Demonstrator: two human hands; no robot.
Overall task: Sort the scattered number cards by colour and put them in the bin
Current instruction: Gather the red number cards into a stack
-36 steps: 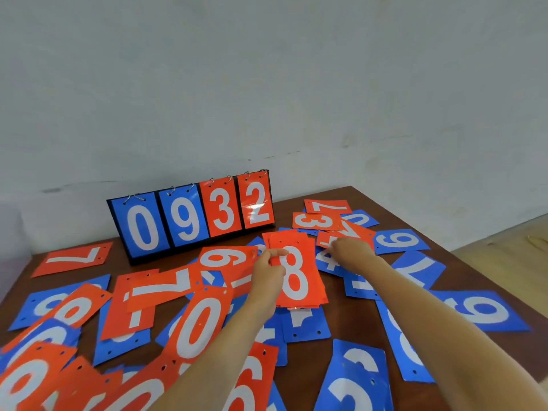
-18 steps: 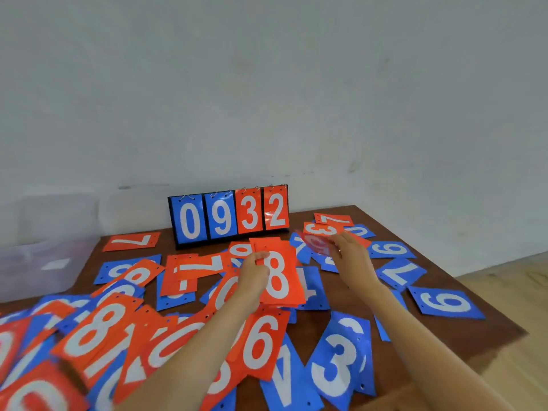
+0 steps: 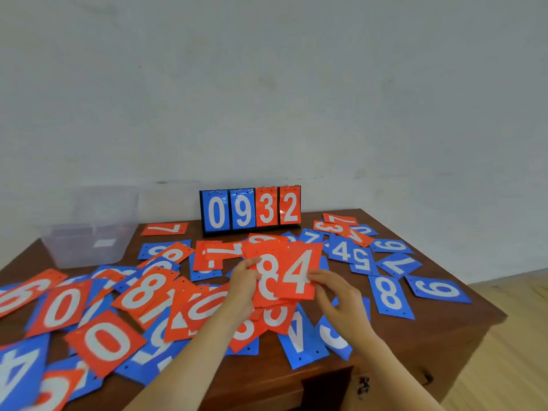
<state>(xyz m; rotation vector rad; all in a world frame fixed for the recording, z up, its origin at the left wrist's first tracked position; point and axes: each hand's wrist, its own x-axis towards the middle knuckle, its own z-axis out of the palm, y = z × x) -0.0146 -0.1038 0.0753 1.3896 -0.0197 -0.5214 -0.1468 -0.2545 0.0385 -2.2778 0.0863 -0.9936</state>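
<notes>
My left hand (image 3: 243, 280) grips a stack of red number cards (image 3: 265, 287) with an 8 on top, held above the middle of the table. My right hand (image 3: 335, 295) pinches a red 4 card (image 3: 298, 274) at its right edge, and the card overlaps the right side of the stack. Several red cards (image 3: 103, 341) and blue cards (image 3: 388, 295) lie scattered over the brown table (image 3: 439, 327). A clear plastic bin (image 3: 89, 232) stands at the back left.
A small scoreboard stand (image 3: 250, 210) reading 0932 stands at the back centre against the wall. The table's right edge drops to a wooden floor (image 3: 510, 336). A drawer latch (image 3: 363, 385) shows on the table front.
My right hand picked a red 4 card from the far right pile and brought it against the stack. The view pulled back, and the bin came into sight.
</notes>
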